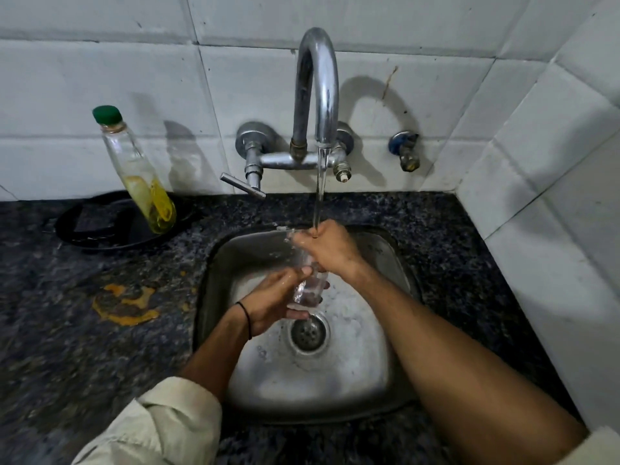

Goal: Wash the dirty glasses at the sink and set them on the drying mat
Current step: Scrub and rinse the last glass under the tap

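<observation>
White wall tiles are backing a dark speckled counter with a steel sink set into it, and both hands are working over the basin.

The left hand is wrapping its fingers round the lower part of a clear glass, holding it tilted so the mouth is leaning up and away toward the tap. That tilt is probably letting the water stream run in and drain back out. The right hand is sitting just beyond the left, at the glass's top, with its fingers curling over the rim. The stream is landing on this hand's knuckles, so it seems to be rubbing the rim while rinsing. Whether any fingers are reaching inside is hidden.

Directly below the left hand, the drain is taking the runoff, which is likely why the glass is being held low over the basin's middle and not above the counter.

Well out to the left of the left hand, a green-capped bottle of yellow liquid is leaning on a black tray. Nearer that hand, a yellow stain is drying on the counter.

No drying mat is showing, so this glass is judged to be mid-wash, with the setting down not yet done.
</observation>
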{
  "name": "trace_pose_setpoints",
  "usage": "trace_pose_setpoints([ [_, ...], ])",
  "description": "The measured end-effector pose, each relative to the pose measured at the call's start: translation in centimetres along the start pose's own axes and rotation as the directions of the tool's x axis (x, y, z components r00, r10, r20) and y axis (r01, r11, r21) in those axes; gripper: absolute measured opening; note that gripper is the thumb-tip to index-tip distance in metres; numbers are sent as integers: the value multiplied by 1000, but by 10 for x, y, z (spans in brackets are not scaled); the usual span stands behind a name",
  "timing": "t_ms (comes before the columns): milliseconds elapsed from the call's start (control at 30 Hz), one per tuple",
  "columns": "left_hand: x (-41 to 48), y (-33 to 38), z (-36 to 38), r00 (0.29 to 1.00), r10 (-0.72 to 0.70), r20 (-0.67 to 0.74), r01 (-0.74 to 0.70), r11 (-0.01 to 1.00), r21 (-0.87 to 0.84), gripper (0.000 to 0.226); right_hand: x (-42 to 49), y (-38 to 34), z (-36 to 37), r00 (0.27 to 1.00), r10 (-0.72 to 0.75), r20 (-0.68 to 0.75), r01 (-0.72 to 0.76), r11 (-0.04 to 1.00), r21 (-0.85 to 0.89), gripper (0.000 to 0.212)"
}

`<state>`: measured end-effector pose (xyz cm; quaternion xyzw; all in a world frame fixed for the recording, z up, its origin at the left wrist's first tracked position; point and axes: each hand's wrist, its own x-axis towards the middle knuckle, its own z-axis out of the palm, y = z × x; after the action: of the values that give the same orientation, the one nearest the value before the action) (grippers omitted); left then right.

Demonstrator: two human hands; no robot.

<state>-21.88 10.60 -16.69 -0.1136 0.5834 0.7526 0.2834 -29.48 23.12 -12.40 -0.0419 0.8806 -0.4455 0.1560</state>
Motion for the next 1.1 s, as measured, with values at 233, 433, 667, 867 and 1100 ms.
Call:
trace_pose_setpoints([
  [233,10,-5,2,920,292,-262,-289,956,52,38,-35,-22,-11,876,-388,288,482,656,-581,26],
  [433,16,11,-3,793,551,-258,-377,778,503,59,-41,10,-28,785,-483,389,578,345,-739,33],
  [667,26,-9,13,733,614,-292,-373,722,582,70,-32,-13,25,955,292,-51,-273,932,240,15],
  [867,20,-4,-4,784,584,-211,-389,727,566,62,-62,-6,-18,828,-324,457,555,363,-748,42],
  [1100,21,-11,-6,722,645,-250,-398,683,612,64,-53,-15,-26,799,-323,507,601,424,-677,52],
])
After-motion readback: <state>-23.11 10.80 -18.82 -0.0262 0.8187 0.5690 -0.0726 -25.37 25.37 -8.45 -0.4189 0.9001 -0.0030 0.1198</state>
